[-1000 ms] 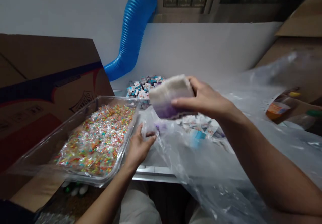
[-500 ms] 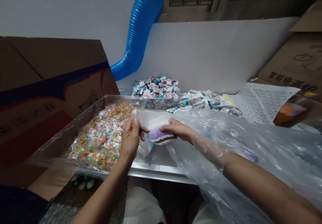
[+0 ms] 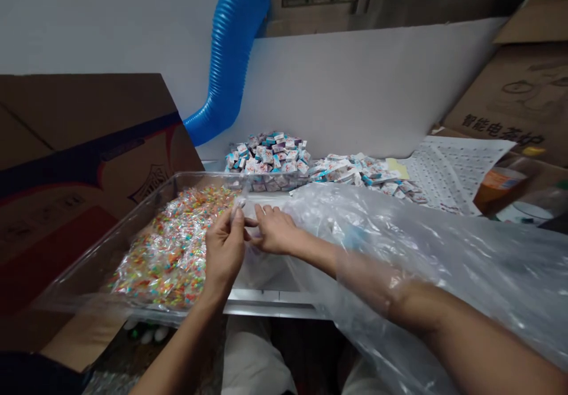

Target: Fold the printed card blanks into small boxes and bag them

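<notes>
My left hand (image 3: 224, 247) pinches the edge of a large clear plastic bag (image 3: 399, 247) beside the tray's right wall. My right hand (image 3: 275, 232) reaches inside that bag, and the plastic drapes over its forearm. Its fingers curl downward and touch the left hand's fingertips; whatever lies under them is hidden. The white and purple stack seen earlier is out of sight. A clear plastic tray (image 3: 133, 223) full of small multicoloured wrapped sweets (image 3: 177, 247) stands just left of both hands.
A heap of small blue-and-white packets (image 3: 270, 149) and a second spread of them (image 3: 359, 170) lie behind the bag. A blue ribbed hose (image 3: 231, 46) climbs the wall. Cardboard boxes (image 3: 66, 146) stand at the left and right. A printed sheet (image 3: 452, 170) and an orange container (image 3: 499, 185) lie at the right.
My right hand carried the white and purple stack down into the bag, and the stack is now hidden. My left hand rose from the table edge and now pinches the bag's edge.
</notes>
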Demonstrator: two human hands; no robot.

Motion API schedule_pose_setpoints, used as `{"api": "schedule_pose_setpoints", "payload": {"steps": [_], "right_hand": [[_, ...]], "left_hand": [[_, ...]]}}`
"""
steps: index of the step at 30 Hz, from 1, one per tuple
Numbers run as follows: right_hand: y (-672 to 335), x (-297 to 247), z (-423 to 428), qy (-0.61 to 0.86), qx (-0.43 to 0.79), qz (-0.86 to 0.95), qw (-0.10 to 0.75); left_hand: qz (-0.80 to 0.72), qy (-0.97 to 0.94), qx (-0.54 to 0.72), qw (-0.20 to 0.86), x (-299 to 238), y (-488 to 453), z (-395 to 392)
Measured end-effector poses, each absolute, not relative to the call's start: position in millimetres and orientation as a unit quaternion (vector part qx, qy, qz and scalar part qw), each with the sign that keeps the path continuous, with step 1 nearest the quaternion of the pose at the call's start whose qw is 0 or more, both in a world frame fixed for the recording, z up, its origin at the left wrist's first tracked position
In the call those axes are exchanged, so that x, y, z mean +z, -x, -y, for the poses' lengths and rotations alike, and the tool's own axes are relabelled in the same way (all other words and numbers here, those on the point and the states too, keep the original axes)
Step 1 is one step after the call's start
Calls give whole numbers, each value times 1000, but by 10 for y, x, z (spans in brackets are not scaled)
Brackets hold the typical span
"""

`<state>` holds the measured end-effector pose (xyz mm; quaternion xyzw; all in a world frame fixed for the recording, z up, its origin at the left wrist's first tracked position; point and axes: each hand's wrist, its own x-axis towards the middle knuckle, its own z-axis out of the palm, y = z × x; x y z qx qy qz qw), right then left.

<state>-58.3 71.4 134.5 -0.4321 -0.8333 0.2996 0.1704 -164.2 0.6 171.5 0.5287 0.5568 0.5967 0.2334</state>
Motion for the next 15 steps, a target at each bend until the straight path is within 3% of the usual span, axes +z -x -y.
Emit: {"api": "schedule_pose_setpoints", "payload": {"steps": [4,8,10,12,14,15], "right_hand": [[437,1411,-650,400,93,911,51],[84,1707,-560,365,86,922,93],[-155,1906,-446,328,132,932,82],[-416,2065,-313,251,266,930,21],[-697,2132,-197,229,391,891,-36],[-850,2127,-154,269,421,866,-22]], "left_hand": [[-507,-500,643,282,1795,1611,-5],[-467,-386,696,385,1902,1678,-149],[-477,-353,692,411,1952,1736,-238],[-483,-368,680,411,1995,1766,-300],[-496,-419,664,372,2028,1744,-320],[-510,-448,649,343,2040,1717,-316]]}}
